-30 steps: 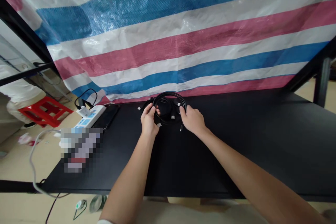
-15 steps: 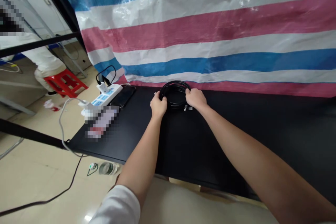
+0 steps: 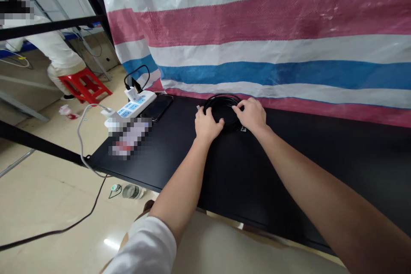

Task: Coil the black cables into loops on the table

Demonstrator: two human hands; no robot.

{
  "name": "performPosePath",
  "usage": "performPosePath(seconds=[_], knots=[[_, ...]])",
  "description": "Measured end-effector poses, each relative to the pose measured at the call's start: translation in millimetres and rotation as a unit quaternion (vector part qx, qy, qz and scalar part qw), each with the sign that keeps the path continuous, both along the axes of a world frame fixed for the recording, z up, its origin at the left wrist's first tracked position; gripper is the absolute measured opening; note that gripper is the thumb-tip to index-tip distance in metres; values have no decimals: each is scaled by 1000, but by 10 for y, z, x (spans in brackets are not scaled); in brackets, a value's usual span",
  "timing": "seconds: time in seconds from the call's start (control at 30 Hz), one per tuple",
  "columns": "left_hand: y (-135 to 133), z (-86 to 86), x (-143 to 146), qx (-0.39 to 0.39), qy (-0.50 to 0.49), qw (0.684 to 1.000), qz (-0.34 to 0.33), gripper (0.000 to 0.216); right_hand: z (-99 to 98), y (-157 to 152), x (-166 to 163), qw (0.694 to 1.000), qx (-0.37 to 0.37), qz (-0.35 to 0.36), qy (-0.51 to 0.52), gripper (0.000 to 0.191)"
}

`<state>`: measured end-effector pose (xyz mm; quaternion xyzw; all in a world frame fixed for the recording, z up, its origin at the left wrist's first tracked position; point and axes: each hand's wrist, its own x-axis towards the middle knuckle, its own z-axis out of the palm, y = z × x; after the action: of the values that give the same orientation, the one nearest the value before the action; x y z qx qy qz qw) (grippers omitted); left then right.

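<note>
A coil of black cable [image 3: 221,109] lies on the black table [image 3: 263,171] close to the striped tarp. My left hand [image 3: 206,124] rests on the coil's left side with its fingers curled over the loops. On the coil's right side sits my right hand [image 3: 252,114], fingers bent and pressing on the cable. A small white connector [image 3: 243,129] pokes out under the right hand. Both hands grip the coil against the tabletop.
A white power strip [image 3: 135,105] with a plugged charger and a dark phone [image 3: 158,108] lie at the table's left end. A striped tarp [image 3: 272,43] hangs behind. A red stool [image 3: 84,86] and another person in white [image 3: 54,53] are at far left. Cords trail on the floor.
The coil was held up off the table and is now pressed flat on it. My head has turned left and moved, so the table's left end shows more.
</note>
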<state>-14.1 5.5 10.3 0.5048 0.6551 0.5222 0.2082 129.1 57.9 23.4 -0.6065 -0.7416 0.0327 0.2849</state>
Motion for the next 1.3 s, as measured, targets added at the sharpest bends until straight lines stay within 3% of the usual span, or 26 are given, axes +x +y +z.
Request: performPosePath(seconds=[0.13, 0.3, 0.43, 0.57, 0.83, 0.93, 1.1, 1.3], knots=[[15, -35, 19, -10, 36, 999, -26, 23, 9, -62, 19, 993, 33, 93, -69, 29], [50, -12, 1, -2, -70, 997, 30, 25, 0, -263, -37, 963, -12, 228, -145, 30], [66, 84, -58, -5, -134, 987, 89, 21, -9, -338, -52, 960, -16, 224, -165, 32], [46, 182, -87, -34, -132, 980, 144, 18, -62, -339, 10, 962, 5, 219, -164, 31], [43, 202, -93, -63, -98, 982, 150, 13, -174, -472, 393, 965, 60, 239, -90, 33], [40, 167, -73, -53, -53, 990, 116, 14, -186, -506, 513, 967, 66, 237, -60, 34], [-36, 123, 45, -33, 106, 992, -57, 40, -249, -478, 615, 971, 88, 222, -15, 30], [-97, 135, 108, -79, 271, 954, -101, 55, -276, -514, 637, 976, 165, 145, -12, 32]])
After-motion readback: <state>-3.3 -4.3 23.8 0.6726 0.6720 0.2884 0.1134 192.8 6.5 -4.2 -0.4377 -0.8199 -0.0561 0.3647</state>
